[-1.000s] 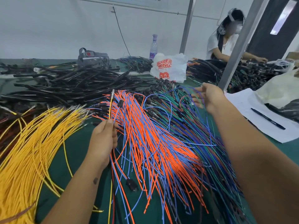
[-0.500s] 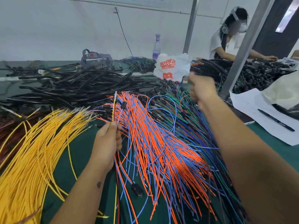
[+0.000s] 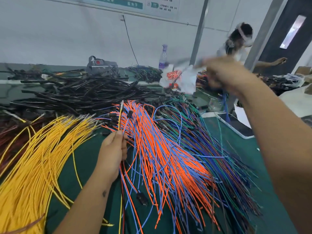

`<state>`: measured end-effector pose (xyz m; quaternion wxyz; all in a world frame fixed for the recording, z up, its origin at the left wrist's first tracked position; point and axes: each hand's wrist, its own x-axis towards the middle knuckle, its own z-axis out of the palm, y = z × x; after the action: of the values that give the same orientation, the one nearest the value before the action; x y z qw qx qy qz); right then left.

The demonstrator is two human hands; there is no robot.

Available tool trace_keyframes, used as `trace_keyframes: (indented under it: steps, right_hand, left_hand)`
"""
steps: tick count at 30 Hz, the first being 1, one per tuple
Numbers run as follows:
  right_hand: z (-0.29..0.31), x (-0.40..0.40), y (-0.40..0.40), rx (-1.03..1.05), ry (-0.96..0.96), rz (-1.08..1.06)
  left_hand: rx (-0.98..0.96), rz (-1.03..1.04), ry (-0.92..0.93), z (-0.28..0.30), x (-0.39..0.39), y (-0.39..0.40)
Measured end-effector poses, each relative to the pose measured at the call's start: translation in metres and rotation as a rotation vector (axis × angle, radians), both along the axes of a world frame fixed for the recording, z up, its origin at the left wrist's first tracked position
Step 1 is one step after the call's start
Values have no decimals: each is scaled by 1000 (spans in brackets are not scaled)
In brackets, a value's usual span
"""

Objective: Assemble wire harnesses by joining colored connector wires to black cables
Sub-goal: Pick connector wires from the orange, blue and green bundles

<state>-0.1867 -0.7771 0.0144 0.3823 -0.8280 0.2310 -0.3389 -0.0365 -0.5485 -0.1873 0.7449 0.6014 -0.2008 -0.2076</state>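
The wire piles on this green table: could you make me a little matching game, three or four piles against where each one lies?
Things:
1. loose yellow wires
2. thick black cables
3. mixed orange and blue wires
4. white plastic bag with red lettering

Places:
A. far side, left of centre
B. near left
C. centre, right of the left hand
D. far side, beside the clear bottle

Pairs: 1-B, 2-A, 3-C, 4-D
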Motion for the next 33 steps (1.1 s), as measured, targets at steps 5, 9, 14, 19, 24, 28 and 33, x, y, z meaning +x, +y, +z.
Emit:
trace_keyframes:
  steps: [5, 9, 14, 19, 24, 28, 33]
  right_hand:
    - [-45, -20, -8, 122, 1109, 56]
    - [-63, -11, -15, -70, 907, -97]
    - [-83, 13, -20, -418, 400, -388]
    - [-116, 38, -13, -314, 812, -239]
    - [-125, 44, -12, -362, 628, -380]
    - [-96, 40, -17, -326, 309, -473]
    - [-51, 36, -15, -367, -240, -584]
  left_hand:
    - [-3, -11, -21, 3, -2, 2]
    - [12, -11, -28, 4, -4, 2]
    - [19, -4, -39, 5, -5, 3]
    - [19, -6, -40, 6, -6, 2]
    - [17, -7, -38, 6, -5, 2]
    - [13, -9, -22, 7, -5, 1]
    - [-22, -9, 4, 8, -6, 1]
